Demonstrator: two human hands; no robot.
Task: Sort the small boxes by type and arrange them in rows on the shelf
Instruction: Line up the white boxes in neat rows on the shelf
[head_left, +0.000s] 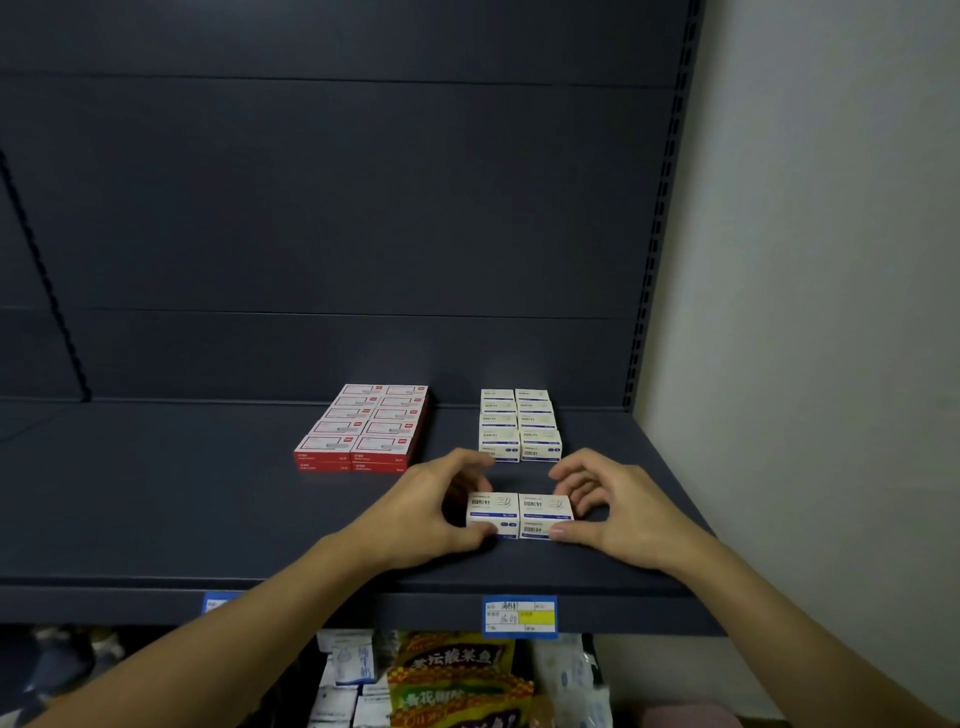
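Two white boxes with blue bands sit side by side near the front of the dark shelf (208, 519). My left hand (431, 512) grips the left white box (493, 514), thumb at its front and fingers curled behind. My right hand (610, 512) grips the right white box (545, 514) the same way. Behind them, two columns of matching white boxes (519, 423) run toward the back wall. To the left stands a block of red-and-white boxes (366, 428), two columns wide and stacked two high.
A white wall (805, 312) bounds the shelf on the right. Price labels (519, 617) hang on the shelf's front lip. Below the shelf lie packaged goods, among them a yellow snack bag (457, 675). The shelf's left half is bare.
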